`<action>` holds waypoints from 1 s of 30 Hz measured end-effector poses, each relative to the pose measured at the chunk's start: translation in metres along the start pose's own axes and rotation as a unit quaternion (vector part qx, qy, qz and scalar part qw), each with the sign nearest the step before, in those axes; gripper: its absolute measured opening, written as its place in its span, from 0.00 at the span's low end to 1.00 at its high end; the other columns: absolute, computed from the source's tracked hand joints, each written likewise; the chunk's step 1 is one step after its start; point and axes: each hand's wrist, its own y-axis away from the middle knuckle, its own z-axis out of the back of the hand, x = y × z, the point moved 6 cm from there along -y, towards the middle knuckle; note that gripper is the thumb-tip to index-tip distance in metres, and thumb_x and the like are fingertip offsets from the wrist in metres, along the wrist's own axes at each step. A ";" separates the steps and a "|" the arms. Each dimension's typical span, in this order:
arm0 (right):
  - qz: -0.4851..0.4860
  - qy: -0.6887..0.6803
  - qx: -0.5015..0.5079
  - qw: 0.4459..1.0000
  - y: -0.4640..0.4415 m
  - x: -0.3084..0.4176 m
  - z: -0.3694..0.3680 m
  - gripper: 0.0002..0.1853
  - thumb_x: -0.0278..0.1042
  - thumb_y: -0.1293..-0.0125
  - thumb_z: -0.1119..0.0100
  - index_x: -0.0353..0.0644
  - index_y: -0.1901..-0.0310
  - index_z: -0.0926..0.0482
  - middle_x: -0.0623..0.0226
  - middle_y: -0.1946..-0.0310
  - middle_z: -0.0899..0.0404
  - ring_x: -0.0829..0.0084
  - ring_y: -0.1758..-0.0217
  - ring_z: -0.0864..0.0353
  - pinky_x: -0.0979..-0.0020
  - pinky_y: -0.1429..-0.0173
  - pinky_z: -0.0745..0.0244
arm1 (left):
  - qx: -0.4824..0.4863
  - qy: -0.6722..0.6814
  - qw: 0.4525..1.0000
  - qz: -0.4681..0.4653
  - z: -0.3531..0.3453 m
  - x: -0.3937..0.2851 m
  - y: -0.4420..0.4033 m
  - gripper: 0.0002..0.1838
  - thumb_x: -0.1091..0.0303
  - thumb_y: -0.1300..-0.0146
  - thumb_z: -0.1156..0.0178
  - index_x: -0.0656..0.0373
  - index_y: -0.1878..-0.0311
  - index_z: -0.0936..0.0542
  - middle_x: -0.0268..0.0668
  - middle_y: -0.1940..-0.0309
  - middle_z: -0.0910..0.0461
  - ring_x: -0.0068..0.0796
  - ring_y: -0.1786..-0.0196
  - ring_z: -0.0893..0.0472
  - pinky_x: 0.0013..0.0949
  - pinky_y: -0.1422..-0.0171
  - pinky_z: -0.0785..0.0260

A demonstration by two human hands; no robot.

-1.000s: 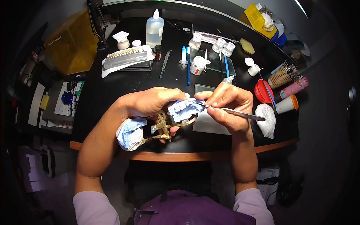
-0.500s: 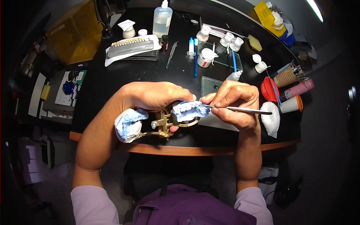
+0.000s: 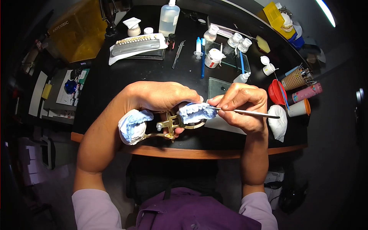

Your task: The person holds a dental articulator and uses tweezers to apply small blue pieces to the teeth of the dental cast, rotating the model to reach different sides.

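Folded open in front of me is a brass dental articulator (image 3: pixel 168 125). One blue-and-white plaster jaw model (image 3: pixel 134 127) is mounted on its left arm, near my left forearm. My left hand (image 3: pixel 163 96) is closed around the other side, its thumb along the second plaster jaw model (image 3: pixel 196 112), whose row of teeth faces me. My right hand (image 3: pixel 245 103) pinches a thin metal dental carver (image 3: pixel 255 113). The carver's tip meets the right end of that model, partly hidden by the fingers.
Behind the hands stand a large clear bottle (image 3: pixel 169 19), a tooth shade guide (image 3: pixel 137 45), a scalpel (image 3: pixel 178 54), a syringe (image 3: pixel 198 48) and a white jar (image 3: pixel 214 58). To the right are a red bowl (image 3: pixel 276 93), a cup (image 3: pixel 299 108) and a white lump (image 3: pixel 277 123).
The whole view has shifted slightly, moving the bench items a little to the right. Both hands keep their grips, and the carver's tip stays at the same end of the model.
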 end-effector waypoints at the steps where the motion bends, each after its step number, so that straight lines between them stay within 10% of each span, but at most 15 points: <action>1: -0.001 0.000 -0.002 1.000 0.000 0.000 0.000 0.06 0.13 0.47 0.30 0.33 0.73 0.17 0.56 0.72 0.16 0.61 0.60 0.10 0.65 0.53 0.13 | -0.006 0.000 1.000 -0.001 0.000 -0.001 0.001 0.21 0.51 0.27 0.48 0.63 0.51 0.21 0.42 0.64 0.17 0.32 0.70 0.15 0.36 0.69 0.19; 30: 0.002 -0.019 0.004 1.000 0.000 -0.003 0.002 0.07 0.13 0.47 0.31 0.33 0.75 0.19 0.55 0.72 0.16 0.59 0.60 0.10 0.63 0.53 0.13 | -0.059 0.010 0.998 -0.032 -0.005 -0.006 0.007 0.22 0.53 0.25 0.53 0.65 0.55 0.22 0.43 0.65 0.18 0.30 0.71 0.16 0.32 0.69 0.20</action>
